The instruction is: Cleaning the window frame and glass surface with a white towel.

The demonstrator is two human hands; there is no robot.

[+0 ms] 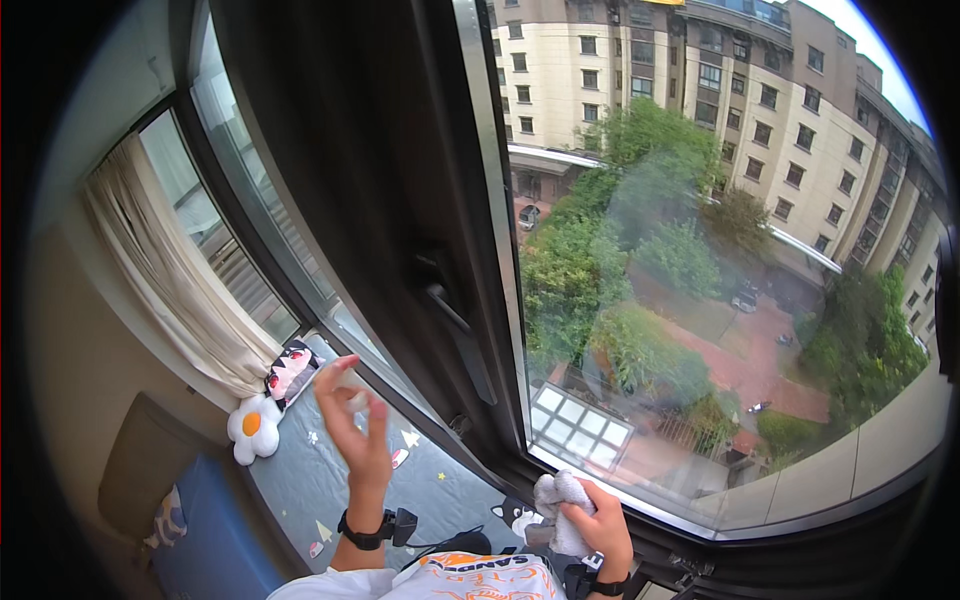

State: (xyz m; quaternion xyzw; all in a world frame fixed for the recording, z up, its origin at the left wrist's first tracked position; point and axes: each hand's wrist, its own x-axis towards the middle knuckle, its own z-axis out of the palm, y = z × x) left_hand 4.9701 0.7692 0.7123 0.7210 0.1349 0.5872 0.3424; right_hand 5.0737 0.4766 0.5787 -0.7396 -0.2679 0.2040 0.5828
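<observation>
My left hand [356, 424] is raised left of the dark window frame, palm partly up and fingers spread and bent, slightly blurred. Something small and whitish shows between its fingers; I cannot tell whether it is held. My right hand [600, 521] grips a crumpled light grey cloth [562, 510] near the lower corner of the window pane [637, 300]. The pane has a hazy, smeared patch across its middle. Between the hands and higher up, a dark window handle [457, 315] sits on the frame [405, 187]. Both wrists wear black straps.
A cushioned window seat with a grey patterned cover [300, 480] lies below left, bearing a flower-shaped cushion [253, 430] and a cartoon pillow [291, 373]. Beige curtains [180, 270] hang behind. A blue bed surface [210, 525] is at lower left. Trees and buildings stand outside, far below and beyond the glass.
</observation>
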